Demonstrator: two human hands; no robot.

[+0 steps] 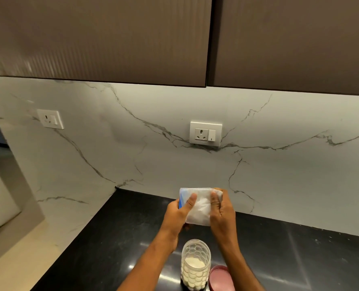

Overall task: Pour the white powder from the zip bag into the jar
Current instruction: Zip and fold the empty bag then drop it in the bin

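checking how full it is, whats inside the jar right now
White powder fills roughly the lower half of the open clear jar. The jar's base is cut off by the frame edge, so the very bottom cannot be seen. Its pink lid lies beside it.

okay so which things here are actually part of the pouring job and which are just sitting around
In use: zip bag held by left hand and right hand; open jar part-filled with white powder; pink lid beside it.

Just there: wall sockets, upper cabinets.
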